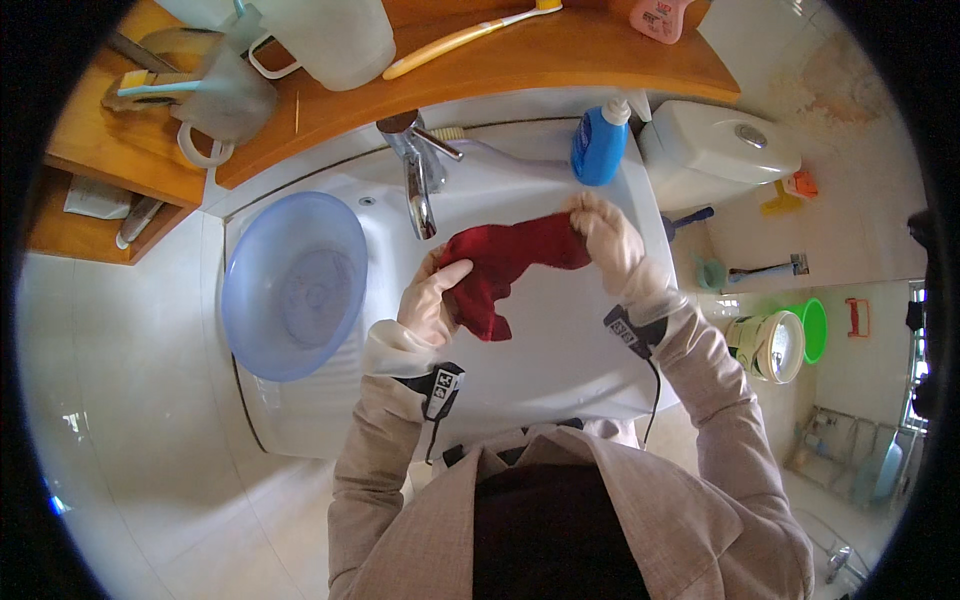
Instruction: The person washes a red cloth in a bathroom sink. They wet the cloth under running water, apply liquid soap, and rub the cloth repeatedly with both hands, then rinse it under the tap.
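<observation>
Red cloth [515, 250] spans your two hands, nearer you than the faucet [412, 170] and right of it. Your left hand [430, 300] has its fingers clamped on one end, thumb on top; your right hand [608, 238] has its fingers clamped on the other. Pale blue basin [310, 285] left of the faucet, blue bottle [598, 148] right. Wooden shelf [560, 68] beyond the faucet.

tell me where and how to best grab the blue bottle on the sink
Probably the body of the blue bottle, below its white top, from the near side: it appears upright, with that side facing the basin and the wooden shelf behind. The right grip is closer, but holds the red cloth, so free it first.
</observation>
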Demonstrator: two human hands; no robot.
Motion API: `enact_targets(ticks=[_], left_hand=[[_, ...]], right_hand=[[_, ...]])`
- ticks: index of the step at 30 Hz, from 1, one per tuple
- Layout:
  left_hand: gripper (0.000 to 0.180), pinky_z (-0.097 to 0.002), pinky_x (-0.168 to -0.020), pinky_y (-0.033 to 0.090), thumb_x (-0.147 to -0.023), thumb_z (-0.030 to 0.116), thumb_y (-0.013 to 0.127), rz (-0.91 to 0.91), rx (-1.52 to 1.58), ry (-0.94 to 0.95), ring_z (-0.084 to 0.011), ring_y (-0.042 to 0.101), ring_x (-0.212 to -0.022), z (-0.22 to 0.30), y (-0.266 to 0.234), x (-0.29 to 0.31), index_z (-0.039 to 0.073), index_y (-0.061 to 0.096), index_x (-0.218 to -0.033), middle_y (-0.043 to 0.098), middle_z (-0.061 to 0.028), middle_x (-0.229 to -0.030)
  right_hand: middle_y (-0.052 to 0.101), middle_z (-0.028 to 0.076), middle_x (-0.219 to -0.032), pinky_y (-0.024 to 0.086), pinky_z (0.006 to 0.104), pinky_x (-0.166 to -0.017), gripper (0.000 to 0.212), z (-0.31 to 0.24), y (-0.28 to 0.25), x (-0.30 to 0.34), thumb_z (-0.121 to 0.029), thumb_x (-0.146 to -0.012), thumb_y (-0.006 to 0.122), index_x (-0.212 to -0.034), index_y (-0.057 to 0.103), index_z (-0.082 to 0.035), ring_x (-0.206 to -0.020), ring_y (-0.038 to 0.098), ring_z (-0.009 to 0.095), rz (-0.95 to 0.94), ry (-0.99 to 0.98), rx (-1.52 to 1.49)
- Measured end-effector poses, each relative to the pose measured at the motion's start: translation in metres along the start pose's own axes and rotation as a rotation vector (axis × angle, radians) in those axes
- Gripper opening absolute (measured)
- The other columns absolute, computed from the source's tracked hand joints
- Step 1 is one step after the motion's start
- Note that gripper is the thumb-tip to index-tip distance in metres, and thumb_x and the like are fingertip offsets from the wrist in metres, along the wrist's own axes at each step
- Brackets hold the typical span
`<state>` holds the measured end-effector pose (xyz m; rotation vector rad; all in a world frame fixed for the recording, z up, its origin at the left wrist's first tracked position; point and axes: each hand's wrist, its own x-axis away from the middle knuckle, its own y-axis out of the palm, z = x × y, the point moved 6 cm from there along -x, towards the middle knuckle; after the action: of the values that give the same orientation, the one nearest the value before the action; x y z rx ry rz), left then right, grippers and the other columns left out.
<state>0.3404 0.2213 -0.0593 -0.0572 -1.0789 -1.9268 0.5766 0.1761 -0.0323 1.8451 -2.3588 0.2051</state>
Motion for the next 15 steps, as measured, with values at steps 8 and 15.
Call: enact_targets(ticks=[8,15], left_hand=[[0.047,-0.0475,-0.095,0.053,-0.09,0.008,0.06,-0.171,-0.018,-0.065,-0.0301,0.059,-0.115,-0.004,0.018,0.002,0.004,0.044,-0.134,0.056,-0.0152,-0.127],[0.057,-0.0436,-0.092,0.053,-0.085,0.006,0.066,-0.367,-0.041,-0.149,-0.0277,0.061,-0.109,-0.001,0.033,0.003,0.006,0.044,-0.137,0.058,-0.0131,-0.122]], right_hand=[[0.068,0.016,-0.098,0.049,0.0408,-0.085,0.025,0.015,-0.003,-0.012,-0.019,-0.093,0.047,-0.108,0.061,-0.004,-0.093,0.065,0.031,0.077,0.017,0.775],[0.054,0.013,-0.138,0.032,0.0366,-0.112,0.076,0.059,0.058,-0.011,-0.065,-0.095,0.041,-0.139,0.048,-0.003,-0.132,0.045,0.023,-0.434,0.043,-0.423]])
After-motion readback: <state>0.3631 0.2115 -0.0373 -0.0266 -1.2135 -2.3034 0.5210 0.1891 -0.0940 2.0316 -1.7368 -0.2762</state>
